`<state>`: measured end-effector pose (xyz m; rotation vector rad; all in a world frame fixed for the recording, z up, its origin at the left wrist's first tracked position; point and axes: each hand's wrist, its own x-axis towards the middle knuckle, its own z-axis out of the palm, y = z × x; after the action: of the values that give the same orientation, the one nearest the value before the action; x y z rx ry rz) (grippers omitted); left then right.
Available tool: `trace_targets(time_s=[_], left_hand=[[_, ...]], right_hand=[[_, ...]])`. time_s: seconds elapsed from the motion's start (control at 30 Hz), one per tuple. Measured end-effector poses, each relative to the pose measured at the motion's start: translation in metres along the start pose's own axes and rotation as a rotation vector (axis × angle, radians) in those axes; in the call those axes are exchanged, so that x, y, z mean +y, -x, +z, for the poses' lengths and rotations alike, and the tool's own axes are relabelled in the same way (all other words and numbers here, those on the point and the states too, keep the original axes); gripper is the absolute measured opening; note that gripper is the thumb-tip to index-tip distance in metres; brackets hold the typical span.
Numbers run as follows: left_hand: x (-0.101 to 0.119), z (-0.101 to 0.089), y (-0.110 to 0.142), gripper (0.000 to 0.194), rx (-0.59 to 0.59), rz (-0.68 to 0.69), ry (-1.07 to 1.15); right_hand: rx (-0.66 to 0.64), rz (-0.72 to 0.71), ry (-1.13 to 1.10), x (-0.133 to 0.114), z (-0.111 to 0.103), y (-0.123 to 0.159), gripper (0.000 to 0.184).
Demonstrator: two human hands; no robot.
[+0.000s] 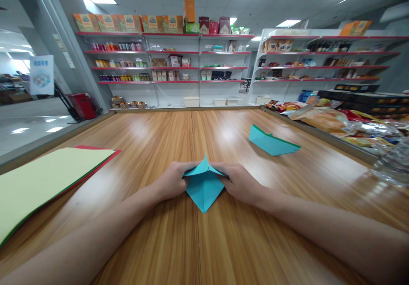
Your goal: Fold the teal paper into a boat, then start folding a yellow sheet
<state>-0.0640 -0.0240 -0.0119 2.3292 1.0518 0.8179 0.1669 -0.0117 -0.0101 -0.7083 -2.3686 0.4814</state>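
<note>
A folded sheet of blue paper (204, 191) is between my two hands at the middle of the wooden table (153, 136). Its lower part forms a diamond with a crease down the centre, and a flap with a raised point stands at the top. My left hand (174, 180) grips its left edge, thumb along the upper flap and fingers partly hidden. On the opposite edge my right hand (239, 182) pinches it the same way. A folded blue paper boat (271, 142) with a green edge lies beyond my right hand.
At the left lies a stack of coloured paper (60, 170), pale yellow on top, with green and red beneath. A clear plastic container (394, 161) stands at the right edge. Packaged snacks (326, 121) fill the area past the right border. Stocked shelves (172, 53) line the back.
</note>
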Motion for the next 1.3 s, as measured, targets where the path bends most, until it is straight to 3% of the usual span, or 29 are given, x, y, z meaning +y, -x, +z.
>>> trace_targets(time_s=[0.1,0.3,0.53,0.67,0.77,0.9,1.07,1.17,1.3], left_hand=[[0.002,0.003,0.000,0.053,0.027,0.017,-0.024],[-0.003,0.003,0.000,0.065,0.031,0.010,-0.047],[0.003,0.012,-0.002,0.049,0.065,0.091,-0.170],[0.010,0.017,-0.001,0.042,0.126,0.098,-0.185],[0.016,0.017,0.002,0.032,0.166,0.072,-0.025],[0.021,0.013,0.003,0.019,0.180,0.034,0.384],[0.023,0.006,0.002,0.030,0.023,-0.033,1.000],[0.022,0.006,0.001,0.029,0.047,-0.125,1.042],[0.016,0.008,0.001,0.032,0.088,-0.103,0.876]], right_hand=[[0.024,-0.016,0.023,0.002,0.000,0.000,0.049],[0.010,-0.023,0.082,0.003,0.000,-0.001,0.044],[0.282,-0.142,0.147,0.001,0.009,0.001,0.052],[0.352,-0.256,0.141,-0.009,0.008,-0.001,0.035],[0.327,-0.301,0.154,-0.012,0.005,-0.001,0.029],[0.304,-0.326,0.157,-0.015,0.002,0.001,0.029],[0.259,-0.340,0.156,-0.020,0.001,0.002,0.030],[0.200,-0.420,0.182,-0.021,0.000,0.001,0.025],[0.129,-0.444,0.225,-0.020,0.000,0.002,0.023]])
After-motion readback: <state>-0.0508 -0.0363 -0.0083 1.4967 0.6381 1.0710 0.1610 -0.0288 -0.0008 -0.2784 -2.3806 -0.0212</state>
